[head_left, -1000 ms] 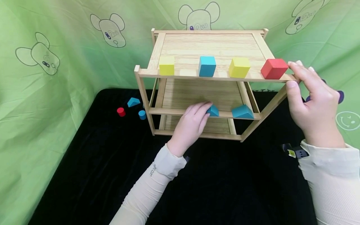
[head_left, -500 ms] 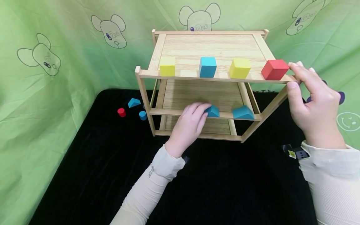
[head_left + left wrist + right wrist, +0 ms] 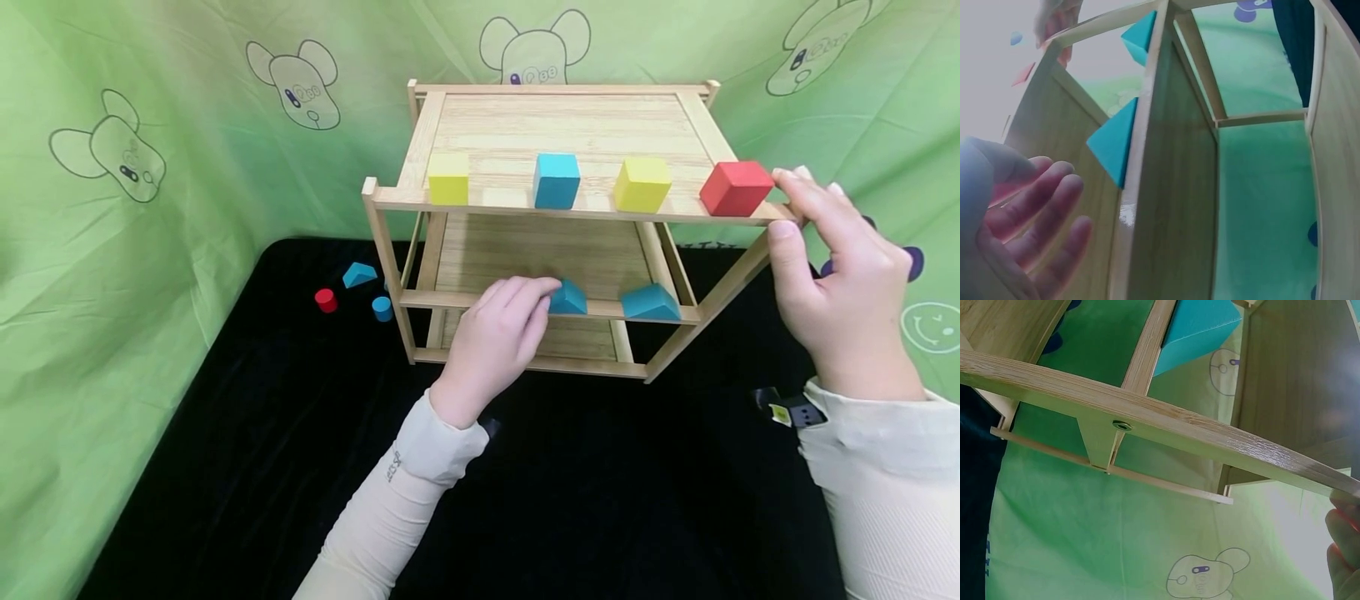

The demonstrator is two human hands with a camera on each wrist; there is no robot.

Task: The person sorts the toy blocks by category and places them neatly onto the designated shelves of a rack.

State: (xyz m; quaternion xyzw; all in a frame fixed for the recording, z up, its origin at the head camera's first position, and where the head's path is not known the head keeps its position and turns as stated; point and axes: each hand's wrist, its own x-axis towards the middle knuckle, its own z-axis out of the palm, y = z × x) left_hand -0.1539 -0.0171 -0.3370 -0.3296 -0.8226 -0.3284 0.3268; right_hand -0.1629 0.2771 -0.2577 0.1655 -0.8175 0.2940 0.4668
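In the head view my left hand [image 3: 491, 342] is just left of a blue triangular block [image 3: 567, 297] on the middle shelf's front rail. The left wrist view shows its fingers [image 3: 1054, 206] loosely bent, apart from that triangular block [image 3: 1115, 144], holding nothing. A second blue triangular block [image 3: 650, 302] lies farther right on the same rail. My right hand [image 3: 847, 283] grips the upper right front corner of the wooden shelf rack [image 3: 570, 117], thumb in front, fingers beside the red cube [image 3: 737, 188]. Only some of its fingertips show in the right wrist view.
Along the top shelf's front edge stand a yellow cube [image 3: 448, 179], a blue cube [image 3: 557, 181] and another yellow cube [image 3: 642, 185]. Left of the rack, a red cylinder [image 3: 326, 301], a blue cylinder [image 3: 382, 309] and a blue triangular block [image 3: 359, 275] lie on black cloth [image 3: 247, 433].
My left hand has drawn back slightly to the left, away from the blue triangular block, which stays on the rail. The right hand keeps its place at the rack's corner.
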